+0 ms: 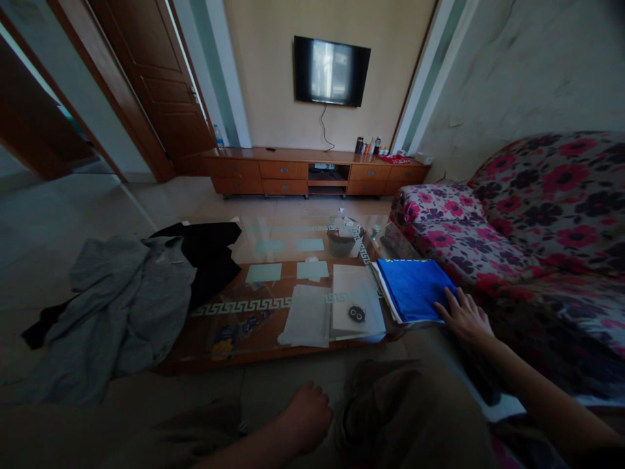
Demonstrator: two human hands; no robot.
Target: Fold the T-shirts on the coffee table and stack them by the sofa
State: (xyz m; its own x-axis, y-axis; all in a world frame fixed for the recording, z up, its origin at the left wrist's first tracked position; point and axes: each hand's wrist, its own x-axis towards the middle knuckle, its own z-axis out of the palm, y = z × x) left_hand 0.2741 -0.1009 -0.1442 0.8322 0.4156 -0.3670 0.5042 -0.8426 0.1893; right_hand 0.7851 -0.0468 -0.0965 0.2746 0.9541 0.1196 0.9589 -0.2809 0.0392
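My right hand rests its spread fingers on the right edge of a folded blue cloth. The cloth lies on a pale stack at the glass coffee table's right end, with small yellow marks along its far edge. Above my lap, my left hand is curled into a loose fist, with nothing visible in it. White paper sheets lie left of the blue cloth. Beside them a black, round-eyed object rests on a pale flat item.
A grey garment and a black garment drape over the left end of the glass coffee table. A bin-like container shows near its far side. The flowered sofa stands right; a TV cabinet lies beyond.
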